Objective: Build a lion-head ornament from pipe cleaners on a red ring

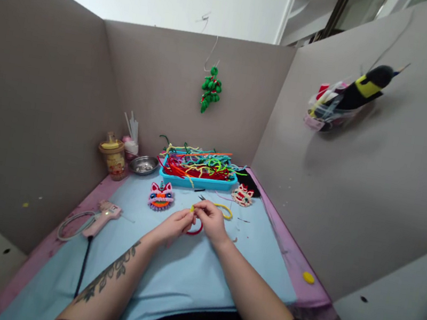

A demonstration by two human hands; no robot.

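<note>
My left hand [176, 225] and my right hand [210, 220] meet over the light blue mat [183, 274], fingers pinched together. Between them they hold a yellow pipe cleaner [225, 210] that curls off to the right. A red pipe cleaner loop [196, 231] shows just under the hands, and my left fingers seem to grip it. A pink and purple pipe-cleaner lion head [161, 195] lies on the mat left of the hands. A white and red one [242, 195] lies to the right, near the tray.
A blue tray [197, 180] heaped with coloured pipe cleaners stands at the back. Left of it are a metal bowl [143, 164], a jar [113, 159] and a pink glue gun [103, 215] with its cord. Grey partition walls enclose the table; a green ornament [210, 89] hangs behind.
</note>
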